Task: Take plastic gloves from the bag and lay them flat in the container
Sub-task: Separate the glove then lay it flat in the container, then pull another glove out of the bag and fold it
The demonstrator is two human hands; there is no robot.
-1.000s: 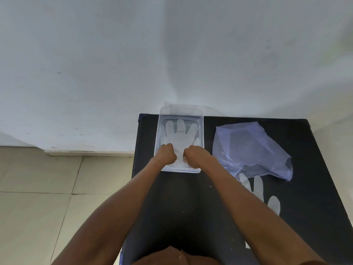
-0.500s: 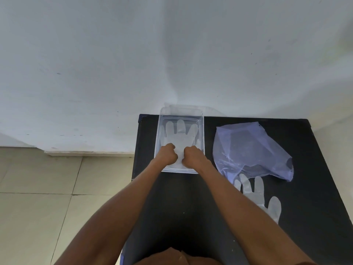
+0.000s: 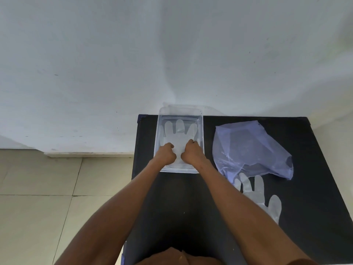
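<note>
A clear plastic container (image 3: pixel 160 129) stands at the back left of a black table (image 3: pixel 315 188). A translucent plastic glove (image 3: pixel 179 131) lies flat inside it, fingers pointing away from me. My left hand (image 3: pixel 165 153) and my right hand (image 3: pixel 192 153) rest curled on the glove's palm and cuff, fingers tucked under; whether they pinch the glove I cannot tell. A crumpled bluish plastic bag (image 3: pixel 250 148) lies to the right of the container. A second glove (image 3: pixel 259 196) lies flat on the table in front of the bag, partly hidden by my right forearm.
A white wall rises right behind the table. Beige floor tiles (image 3: pixel 38 197) lie to the left, below the table's left edge. The container's clear lid (image 3: pixel 210 109) leans behind it against the wall.
Both hands have slid a little farther into the container along the glove, the right hand more than the left. The bag and the second glove have not moved.
</note>
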